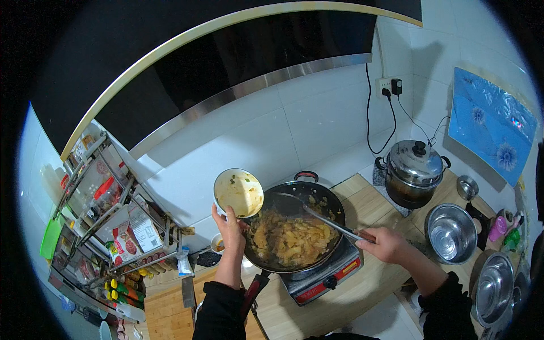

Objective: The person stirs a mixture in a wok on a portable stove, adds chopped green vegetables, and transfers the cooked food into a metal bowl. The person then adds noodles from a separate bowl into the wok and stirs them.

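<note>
My left hand (230, 231) grips a white bowl (239, 193) by its rim, tilted over the left edge of a black wok (335, 246). Bits of green and brown residue cling to the bowl's inside. My right hand (384, 245) holds a metal spatula (331, 223) by its wooden-looking grip, its head down in the wok. Sliced, sauce-coated food (293, 240) fills the lower part of the wok. Beneath it stands a portable gas stove (325, 282) with a red front and a black knob. The wok's long handle (255, 293) passes beside my left forearm.
A lidded steel pot (414, 170) and steel basins (451, 233) stand on the right. To the left are a wooden cutting board (168, 310), a cleaver (188, 292), a small bowl (217, 243) and a metal rack (102, 221) with packets and bottles. A range hood (255, 63) hangs above.
</note>
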Demonstrator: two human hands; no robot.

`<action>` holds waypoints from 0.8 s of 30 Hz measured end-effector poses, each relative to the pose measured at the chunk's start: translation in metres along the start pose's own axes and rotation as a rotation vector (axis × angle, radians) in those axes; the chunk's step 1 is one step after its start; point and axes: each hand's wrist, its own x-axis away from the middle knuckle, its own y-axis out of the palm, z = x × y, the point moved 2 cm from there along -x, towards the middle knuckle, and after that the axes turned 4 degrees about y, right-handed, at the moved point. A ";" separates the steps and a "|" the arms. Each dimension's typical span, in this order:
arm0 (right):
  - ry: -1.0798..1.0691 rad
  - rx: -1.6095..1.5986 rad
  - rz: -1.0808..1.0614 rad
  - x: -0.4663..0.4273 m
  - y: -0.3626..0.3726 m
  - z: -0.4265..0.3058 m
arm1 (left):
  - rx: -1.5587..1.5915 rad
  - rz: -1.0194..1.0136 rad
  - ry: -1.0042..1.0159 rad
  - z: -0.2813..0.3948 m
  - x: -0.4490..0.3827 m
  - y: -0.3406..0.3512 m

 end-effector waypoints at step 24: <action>0.400 -0.898 -0.575 -0.023 0.009 0.020 | 0.156 0.133 -0.143 0.014 -0.002 0.033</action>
